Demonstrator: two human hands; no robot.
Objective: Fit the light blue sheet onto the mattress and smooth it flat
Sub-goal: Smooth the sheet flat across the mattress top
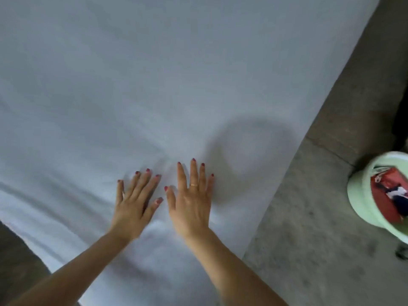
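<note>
The light blue sheet [154, 85] covers the mattress and fills most of the view, from the far edge down to the near edge where the person stands. Its cloth looks soft and matte, mostly flat in the far part. Near the hands it has shallow folds, which run across towards the left edge, and a small puffed bump lies between the two wrists.

The left hand [134, 202] lies palm down on the sheet, close to the near edge, with the fingers straight and a little spread. The right hand [191, 199] lies just beside it, also palm down, with long straight fingers slightly fanned, and it wears a thin gold ring [194, 185] on one finger. Both hands press flat on the cloth and pinch nothing (the nails are painted dark red). The thumbs of the two hands are near each other but do not touch. A round soft shadow falls on the sheet to the right of the right hand.

The right edge of the mattress runs as a straight diagonal line. Beyond it is a grey floor [309, 217] with a rough, speckled surface like concrete. On the floor, well apart from the mattress, stands a pale green round container [362, 206] with a smooth rim; inside it is something red, too blurred to identify.
</note>
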